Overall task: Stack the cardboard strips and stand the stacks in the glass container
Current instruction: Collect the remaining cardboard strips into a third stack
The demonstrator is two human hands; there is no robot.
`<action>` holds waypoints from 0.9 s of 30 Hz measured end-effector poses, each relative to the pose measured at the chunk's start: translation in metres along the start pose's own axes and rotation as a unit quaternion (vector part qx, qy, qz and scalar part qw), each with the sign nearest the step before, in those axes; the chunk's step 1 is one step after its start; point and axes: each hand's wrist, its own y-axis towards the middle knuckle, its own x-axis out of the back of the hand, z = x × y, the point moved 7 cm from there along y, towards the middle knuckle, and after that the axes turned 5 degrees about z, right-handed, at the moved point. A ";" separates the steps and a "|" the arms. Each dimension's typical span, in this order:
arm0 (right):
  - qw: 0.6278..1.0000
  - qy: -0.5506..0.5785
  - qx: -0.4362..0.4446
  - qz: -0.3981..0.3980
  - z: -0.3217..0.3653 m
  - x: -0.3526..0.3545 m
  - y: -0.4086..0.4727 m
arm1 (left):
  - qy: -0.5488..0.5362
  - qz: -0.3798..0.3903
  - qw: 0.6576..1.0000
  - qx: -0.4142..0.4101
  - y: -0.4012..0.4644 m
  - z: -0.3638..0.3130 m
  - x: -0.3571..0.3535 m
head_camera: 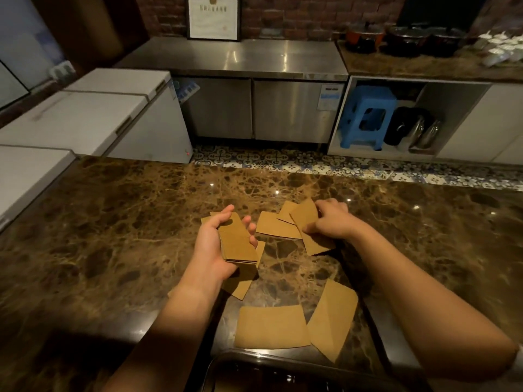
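My left hand grips a stack of brown cardboard strips just above the marble counter, thumb on top and fingers curled round the far edge. My right hand pinches one loose strip that lies over others at the middle of the counter. More strips lie flat nearer me: one below the stack, one at the front and one tilted to its right. A dark glass container's rim shows at the bottom edge, mostly out of frame.
The brown marble counter stretches wide to both sides. White chest freezers stand at the left. Beyond a tiled floor gap are steel cabinets and a blue stool in a shelf.
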 end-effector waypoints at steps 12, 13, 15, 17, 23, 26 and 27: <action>0.916 0.370 0.104 -0.119 0.020 0.022 -0.057 | 0.050 0.030 0.998 -0.022 -0.010 0.011 -0.029; 0.897 0.408 0.117 -0.125 0.023 0.024 -0.067 | 0.065 0.029 0.997 -0.035 -0.012 0.011 -0.033; 0.861 0.471 0.140 -0.129 0.031 0.028 -0.090 | 0.091 0.035 0.994 -0.058 -0.019 0.010 -0.043; 0.828 0.524 0.154 -0.125 0.037 0.029 -0.110 | 0.109 0.048 0.990 -0.081 -0.028 0.008 -0.055; 0.795 0.547 0.195 -0.175 0.045 0.042 -0.157 | 0.151 0.114 0.969 -0.156 -0.059 -0.004 -0.089; 0.812 0.486 0.220 -0.236 0.051 0.049 -0.179 | 0.193 0.136 0.952 -0.197 -0.071 -0.010 -0.103; 0.814 0.470 0.230 -0.251 0.054 0.050 -0.186 | 0.200 0.143 0.947 -0.204 -0.075 -0.011 -0.106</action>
